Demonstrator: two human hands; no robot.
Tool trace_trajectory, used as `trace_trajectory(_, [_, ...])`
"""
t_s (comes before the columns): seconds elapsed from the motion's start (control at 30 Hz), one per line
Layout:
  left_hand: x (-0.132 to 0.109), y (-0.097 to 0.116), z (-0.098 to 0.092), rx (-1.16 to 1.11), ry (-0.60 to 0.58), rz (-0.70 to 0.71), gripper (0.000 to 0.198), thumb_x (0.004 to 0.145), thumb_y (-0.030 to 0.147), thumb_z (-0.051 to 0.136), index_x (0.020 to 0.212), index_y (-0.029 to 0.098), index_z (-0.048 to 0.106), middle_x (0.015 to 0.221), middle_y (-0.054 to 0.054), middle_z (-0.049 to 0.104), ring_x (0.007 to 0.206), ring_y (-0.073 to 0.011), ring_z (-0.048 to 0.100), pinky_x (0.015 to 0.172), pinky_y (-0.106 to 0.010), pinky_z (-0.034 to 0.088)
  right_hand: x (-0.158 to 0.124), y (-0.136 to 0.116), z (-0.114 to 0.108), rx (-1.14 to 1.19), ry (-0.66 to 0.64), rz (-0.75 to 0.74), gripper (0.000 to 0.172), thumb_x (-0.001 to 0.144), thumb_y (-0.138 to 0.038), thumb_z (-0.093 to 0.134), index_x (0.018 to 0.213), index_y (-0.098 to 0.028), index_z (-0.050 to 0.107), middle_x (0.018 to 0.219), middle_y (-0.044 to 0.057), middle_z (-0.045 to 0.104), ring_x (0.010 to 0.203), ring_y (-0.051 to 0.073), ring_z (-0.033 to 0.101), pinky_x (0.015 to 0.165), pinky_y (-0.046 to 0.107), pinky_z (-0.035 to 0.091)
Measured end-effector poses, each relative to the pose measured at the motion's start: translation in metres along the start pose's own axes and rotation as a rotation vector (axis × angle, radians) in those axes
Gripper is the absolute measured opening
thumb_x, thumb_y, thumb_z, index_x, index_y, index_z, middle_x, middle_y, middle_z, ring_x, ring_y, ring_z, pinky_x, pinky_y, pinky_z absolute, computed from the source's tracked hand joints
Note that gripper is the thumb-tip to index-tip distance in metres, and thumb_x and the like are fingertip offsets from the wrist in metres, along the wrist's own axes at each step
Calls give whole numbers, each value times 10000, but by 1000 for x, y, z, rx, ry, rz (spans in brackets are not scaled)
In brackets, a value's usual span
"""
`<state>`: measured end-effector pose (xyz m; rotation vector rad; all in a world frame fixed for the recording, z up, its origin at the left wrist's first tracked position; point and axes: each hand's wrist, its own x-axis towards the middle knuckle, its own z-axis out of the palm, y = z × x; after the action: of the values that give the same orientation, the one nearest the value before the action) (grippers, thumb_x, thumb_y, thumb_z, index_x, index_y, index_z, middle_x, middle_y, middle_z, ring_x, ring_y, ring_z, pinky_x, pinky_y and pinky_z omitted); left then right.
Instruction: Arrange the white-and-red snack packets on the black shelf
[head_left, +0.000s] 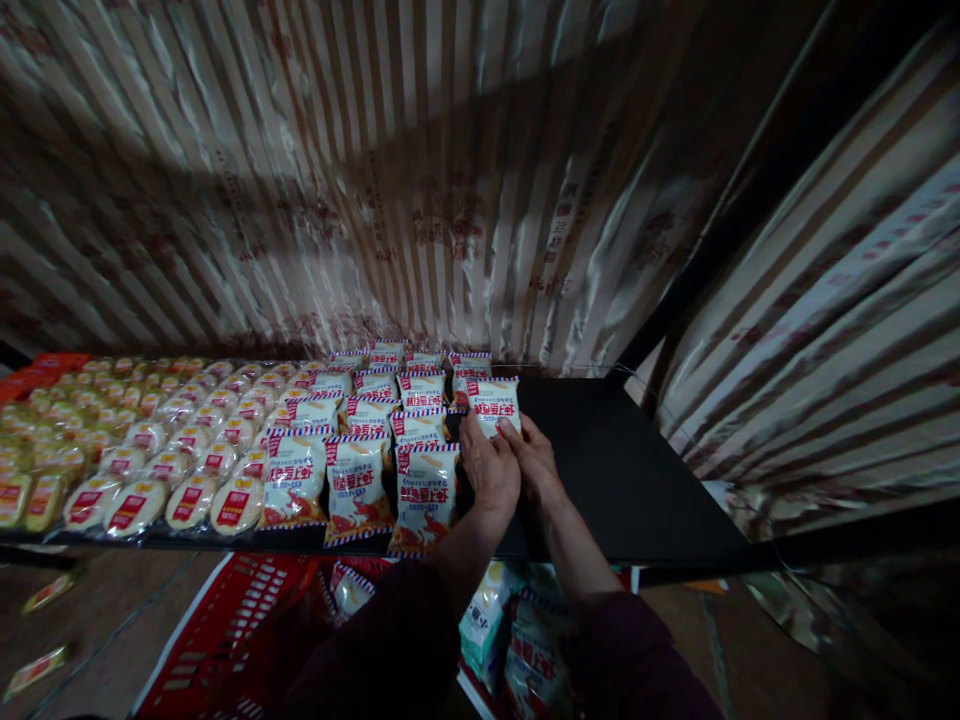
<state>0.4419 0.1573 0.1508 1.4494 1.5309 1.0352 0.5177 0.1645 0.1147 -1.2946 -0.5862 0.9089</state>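
Both my hands are closed around one snack bag [493, 398], white with red lettering and a striped top edge. My left hand [489, 468] grips its left side and my right hand [536, 455] its right side. They hold it over the black shelf [622, 470], at the right end of several rows of similar bags. The nearest standing bag in front, a snack bag [426, 498], lies just left of my left wrist. Behind the held bag, another snack bag [469, 368] is partly covered.
Round wrapped cakes [238, 505] and small yellow packets [45, 500] fill the shelf's left part. Below sits a red basket [217, 620] with more bags; a green-and-white bag [487, 610] lies under my arms. Striped curtains [465, 200] hang behind; a dark post [675, 270] rises at right.
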Motion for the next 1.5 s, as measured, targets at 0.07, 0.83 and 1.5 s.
trace_trajectory(0.07, [3, -1, 2, 11, 16, 1, 507, 822, 129, 451, 1329, 119, 441, 1431, -161, 443, 1358, -222, 372, 1134, -366, 291, 4, 1, 2, -20, 1, -13, 686, 555, -535, 780, 1131, -191, 636, 892, 46, 743, 792, 234, 688, 767, 370, 547])
trace_trajectory(0.83, [23, -15, 22, 117, 52, -36, 530, 931, 353, 346, 1374, 69, 408, 1482, -223, 340, 1405, -294, 271, 1148, -426, 254, 40, 30, 0, -753, 23, -340, 535, 790, -586, 485, 1125, -204, 654, 1080, 106, 688, 1009, 277, 604, 906, 443, 458])
trace_trajectory(1.5, [28, -23, 17, 37, -26, -37, 532, 872, 180, 373, 1384, 39, 392, 1521, -228, 236, 1434, -286, 163, 1172, -459, 163, 74, 6, 11, -567, 74, -96, 637, 708, -646, 600, 1216, -262, 607, 1211, 70, 652, 1147, 261, 579, 1008, 406, 405])
